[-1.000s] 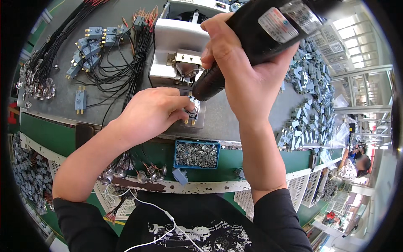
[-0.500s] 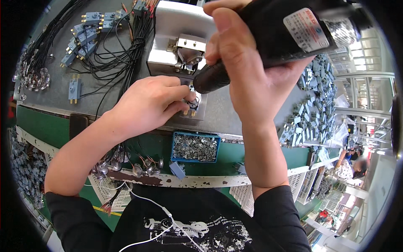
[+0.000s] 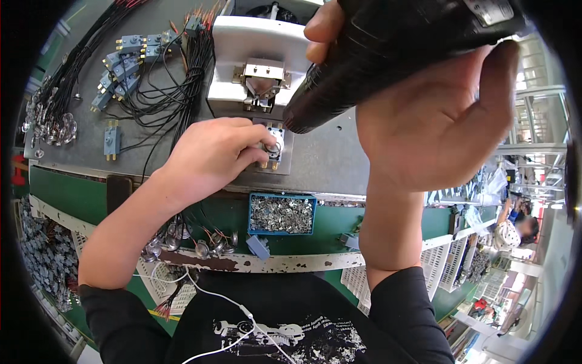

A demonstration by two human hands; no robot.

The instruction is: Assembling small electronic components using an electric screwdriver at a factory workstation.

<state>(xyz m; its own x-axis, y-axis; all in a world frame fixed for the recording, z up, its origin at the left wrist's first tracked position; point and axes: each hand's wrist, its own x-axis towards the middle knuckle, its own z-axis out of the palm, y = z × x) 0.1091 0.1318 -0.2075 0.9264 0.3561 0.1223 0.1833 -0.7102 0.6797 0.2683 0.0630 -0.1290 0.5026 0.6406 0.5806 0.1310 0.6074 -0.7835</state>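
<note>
At the bench, my left hand [image 3: 209,148] is closed, its thumb and fingertips pinching the side of a small grey terminal block [image 3: 276,145] with brass prongs. That block lies on a metal plate just in front of a silver bench fixture [image 3: 262,79]. A dark, ring-like bit shows on its top, too small to name. My right hand [image 3: 424,130] carries a black electric screwdriver [image 3: 370,51], fingers curled round its far side and the thumb out to the right. The tool slants down toward the block. Its nose is beside the block's upper right, and the bit is hidden.
A blue tray [image 3: 282,233] of small metal pieces stands near the front edge. Wired grey blocks [image 3: 124,64] and a bundle of black cables [image 3: 193,79] lie at the left. A loose grey block [image 3: 259,247] sits beside the tray. Another person [image 3: 512,230] is at far right.
My right hand has turned and shifted up and right with the screwdriver, its thumb swinging outward. The left hand stays at the block, with more of the block's top showing.
</note>
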